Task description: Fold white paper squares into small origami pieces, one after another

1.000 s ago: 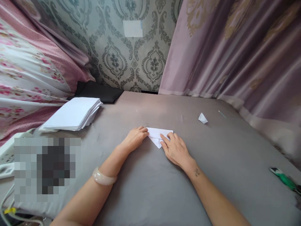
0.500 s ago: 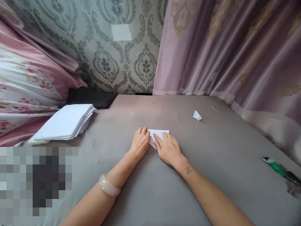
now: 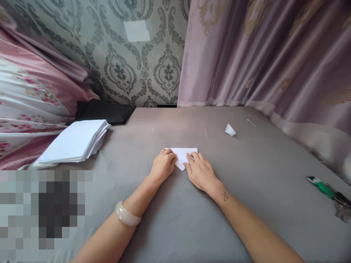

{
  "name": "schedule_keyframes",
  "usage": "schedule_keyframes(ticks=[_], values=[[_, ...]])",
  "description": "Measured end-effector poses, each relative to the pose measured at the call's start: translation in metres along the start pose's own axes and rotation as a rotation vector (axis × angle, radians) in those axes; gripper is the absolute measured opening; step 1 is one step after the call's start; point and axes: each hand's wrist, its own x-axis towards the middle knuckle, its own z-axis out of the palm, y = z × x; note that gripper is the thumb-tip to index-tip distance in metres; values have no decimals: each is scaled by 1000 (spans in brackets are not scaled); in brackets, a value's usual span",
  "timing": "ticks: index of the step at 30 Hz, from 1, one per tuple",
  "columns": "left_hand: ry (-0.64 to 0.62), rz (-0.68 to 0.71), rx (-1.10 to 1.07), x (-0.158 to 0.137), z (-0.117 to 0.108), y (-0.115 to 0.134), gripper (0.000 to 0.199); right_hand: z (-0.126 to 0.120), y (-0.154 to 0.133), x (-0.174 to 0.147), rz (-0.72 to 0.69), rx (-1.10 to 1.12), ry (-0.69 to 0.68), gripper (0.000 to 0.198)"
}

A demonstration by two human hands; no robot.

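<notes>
A small white folded paper (image 3: pixel 181 153) lies flat on the grey cloth, straight along its far edge and pointed toward me. My left hand (image 3: pixel 163 164) grips its left side, with fingers curled and thumb against the sheet. On the right side is my right hand (image 3: pixel 201 170), its thumb and forefinger on the paper and the other fingers bent over the edge. The fingers cover both side edges, so the folds there are hidden.
A thick stack of white paper (image 3: pixel 75 142) sits at the left, before a black folded item (image 3: pixel 105 112). Farther right lies a small folded white paper piece (image 3: pixel 230 130), near a thin stick (image 3: pixel 251 123). A green-handled object (image 3: pixel 323 188) with dark parts is at the far right.
My right hand has slid a little to the right across the folded paper, uncovering more of its middle and lower point. My left hand has shifted slightly left, fingers more curled.
</notes>
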Motion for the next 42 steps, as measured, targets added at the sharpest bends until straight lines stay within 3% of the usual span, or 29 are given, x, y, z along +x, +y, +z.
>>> schedule_keyframes(ticks=[6, 15, 20, 25, 27, 30, 34, 38, 42], values=[[22, -50, -121, 2, 4, -7, 12, 0, 1, 4, 11, 22, 30, 37], [-73, -33, -184, -3, 1, -8, 34, 1, 1, 6, 12, 44, 63, 31], [-113, -10, -169, -5, -1, -7, 37, 1, -5, 10, 115, 40, 53, 33], [-206, 61, -237, -7, -11, -14, 55, -1, -7, 9, 115, 56, 20, 44], [-232, 69, -300, -5, -13, -18, 51, -1, -7, 7, 101, 77, -8, 50], [-162, 6, -374, 1, -8, -20, 26, -1, -6, 4, 97, 112, -41, 57], [6, -53, -230, 3, 6, -14, 17, -4, 8, 4, 40, 153, -72, 57], [-1, -21, -154, -2, 8, -9, 20, -9, 28, 5, -68, 257, -124, 39], [-16, 10, -138, -6, 5, -9, 33, -7, 23, 4, -40, 174, -75, 43]])
